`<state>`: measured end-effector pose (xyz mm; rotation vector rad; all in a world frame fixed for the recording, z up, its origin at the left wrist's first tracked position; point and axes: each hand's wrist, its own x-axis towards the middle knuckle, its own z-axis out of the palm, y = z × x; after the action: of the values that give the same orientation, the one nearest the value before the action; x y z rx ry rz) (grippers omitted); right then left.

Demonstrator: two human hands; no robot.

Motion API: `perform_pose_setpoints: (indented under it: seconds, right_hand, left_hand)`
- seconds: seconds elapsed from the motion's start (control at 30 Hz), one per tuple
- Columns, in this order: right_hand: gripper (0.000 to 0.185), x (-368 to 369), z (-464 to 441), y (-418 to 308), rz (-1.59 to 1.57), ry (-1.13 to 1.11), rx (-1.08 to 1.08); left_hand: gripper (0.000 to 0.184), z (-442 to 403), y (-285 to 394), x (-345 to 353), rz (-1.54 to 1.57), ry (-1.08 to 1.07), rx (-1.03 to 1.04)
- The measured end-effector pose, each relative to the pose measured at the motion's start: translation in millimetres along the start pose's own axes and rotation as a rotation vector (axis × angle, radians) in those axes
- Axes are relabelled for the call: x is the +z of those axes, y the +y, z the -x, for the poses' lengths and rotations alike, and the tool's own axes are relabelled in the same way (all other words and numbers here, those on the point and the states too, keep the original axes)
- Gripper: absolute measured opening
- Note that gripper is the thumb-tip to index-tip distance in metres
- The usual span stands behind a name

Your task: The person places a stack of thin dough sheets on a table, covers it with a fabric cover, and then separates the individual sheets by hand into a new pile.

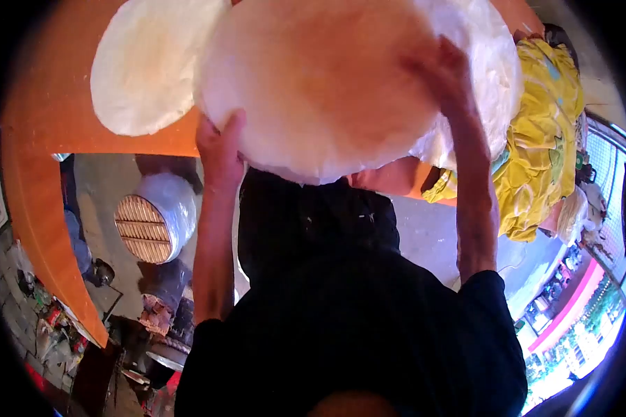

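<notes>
A large, thin, round white sheet [313,104], like flat dough or bread, is raised over the table edge in front of my body. My left hand [220,149] grips its left rim, thumb on the near face and the other fingers hidden behind. At the sheet's right side is my right hand [442,76], its fingers smeared by motion against the surface, so their closure is unclear. Another round sheet [146,69] lies flat on the orange table [42,118] to the left. Behind the raised sheet, at right, more whitish sheets [497,76] show in part.
A yellow patterned cloth [546,132] is bunched at the table's right end. Below the table on the left stands a plastic-wrapped round container with a slatted face [144,229]. Clutter [52,323] lies at lower left. A wire-mesh panel [608,181] is at right.
</notes>
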<state>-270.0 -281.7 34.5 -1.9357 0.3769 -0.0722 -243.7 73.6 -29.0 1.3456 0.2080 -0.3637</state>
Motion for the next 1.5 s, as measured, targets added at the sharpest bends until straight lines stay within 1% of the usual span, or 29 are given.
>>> perform_pose_setpoints:
  seconds: [0.03,0.07,0.1,0.13,0.2,0.23,0.27,0.33,0.37,0.43,0.5,0.57,0.6,0.63,0.7,0.77,0.8,0.83,0.93,1.0,1.07,1.13,1.17,1.23,1.27,1.3,1.33,1.43,1.5]
  right_hand:
    - [0.026,-1.6,5.4,-17.1,-0.063,0.090,0.061]
    - [0.028,-5.3,13.2,-26.3,-0.114,0.133,0.037]
    - [0.032,-4.8,21.3,-31.0,-0.188,0.213,0.099]
    - [0.036,-3.8,27.4,-31.3,-0.259,0.293,0.165]
    - [0.045,-8.6,40.9,28.4,-0.324,0.264,0.363]
    - [0.048,1.3,55.6,61.4,-0.366,0.242,0.417]
    - [0.051,8.1,68.0,79.8,-0.408,0.221,0.470]
    - [0.052,30.5,91.0,63.2,-0.394,0.287,0.490]
    - [0.052,23.9,94.5,55.2,-0.427,0.197,0.555]
    - [0.053,7.7,89.7,32.9,-0.499,0.011,0.664]
    - [0.052,-23.5,68.3,85.1,-0.446,-0.032,0.439]
    - [0.053,-40.8,38.0,85.6,-0.536,-0.044,0.450]
    - [0.053,-40.3,17.8,63.4,-0.657,-0.048,0.561]
    - [0.052,-31.6,11.1,68.9,-0.483,0.114,0.538]
    - [0.050,-18.5,32.2,54.7,-0.291,-0.023,0.297]
    - [0.044,-7.4,34.1,17.2,-0.261,-0.041,0.449]
    - [0.043,-14.6,19.1,37.0,-0.304,-0.061,0.506]
    - [0.041,-32.3,-7.6,75.9,-0.347,-0.079,0.566]
    - [0.039,-44.6,-42.9,77.0,-0.267,-0.118,0.517]
    - [0.041,-17.2,-34.0,62.2,-0.119,0.042,0.354]
    - [0.045,-17.8,-20.4,18.8,-0.187,-0.050,0.334]
    - [0.046,-20.7,-11.7,4.7,-0.263,-0.076,0.345]
    - [0.043,-21.8,-9.0,4.2,-0.327,-0.053,0.421]
    - [0.042,-23.3,-4.8,35.1,-0.120,-0.035,0.473]
    - [0.042,-21.2,-3.6,53.2,-0.017,-0.018,0.488]
    - [0.039,-12.3,2.4,52.7,-0.233,-0.025,0.379]
    - [0.040,-13.6,0.7,47.3,-0.206,-0.079,0.351]
    - [0.044,-28.5,-1.5,38.5,-0.109,-0.210,0.292]
    - [0.046,-34.5,-28.5,42.4,-0.286,-0.223,0.439]
  left_hand:
    - [0.052,1.0,8.9,-2.2,0.153,-0.055,-0.048]
    - [0.052,-4.5,17.2,-5.2,0.311,-0.114,-0.084]
    - [0.053,-8.8,20.9,-6.2,0.471,-0.176,-0.115]
    - [0.054,-7.7,13.8,-5.4,0.571,-0.135,-0.152]
    - [0.057,-6.2,-15.5,1.9,0.776,-0.061,-0.214]
    - [0.057,-3.3,-26.7,11.5,0.772,-0.141,-0.143]
    - [0.058,-1.5,-41.8,15.7,0.631,-0.102,-0.116]
    - [0.062,-0.3,-61.9,26.8,0.347,-0.027,-0.063]
    - [0.069,1.2,-60.9,25.3,0.350,0.000,-0.071]
    - [0.069,-0.4,-52.0,25.3,0.304,0.023,-0.099]
    - [0.067,-3.0,-47.8,24.3,0.359,0.016,-0.096]
    - [0.059,-1.0,-43.5,24.2,0.331,0.016,-0.054]
    - [0.056,-1.2,-41.5,21.7,0.316,0.023,-0.029]
    - [0.054,-1.6,-42.0,16.5,0.293,0.037,-0.057]
    - [0.053,-6.1,-45.5,4.7,0.251,0.067,-0.103]
    - [0.053,-14.9,-55.3,-5.7,0.353,0.106,-0.152]
    - [0.053,-17.1,-57.9,-9.6,0.403,0.130,-0.178]
    - [0.054,-19.2,-56.2,-5.3,0.300,0.206,-0.169]
    - [0.059,-28.1,-46.1,24.9,0.046,0.399,-0.140]
    - [0.062,-29.6,-40.0,42.0,-0.048,0.488,-0.119]
    - [0.066,-29.7,-14.8,58.5,0.018,0.545,-0.263]
    - [0.062,-31.9,-33.5,28.6,0.237,0.365,-0.123]
    - [0.061,-28.5,-37.6,14.0,0.289,0.301,-0.164]
    - [0.060,-10.8,-37.6,-1.8,0.390,0.154,-0.254]
    - [0.059,-7.8,-44.8,-2.1,0.313,0.167,-0.166]
    - [0.057,-2.5,-51.1,1.5,0.235,0.184,-0.080]
    - [0.056,-0.7,-56.4,2.6,0.157,0.210,0.010]
    - [0.053,2.9,-54.5,20.0,0.133,0.291,0.005]
    - [0.052,-3.1,-56.3,25.8,-0.001,0.346,0.014]
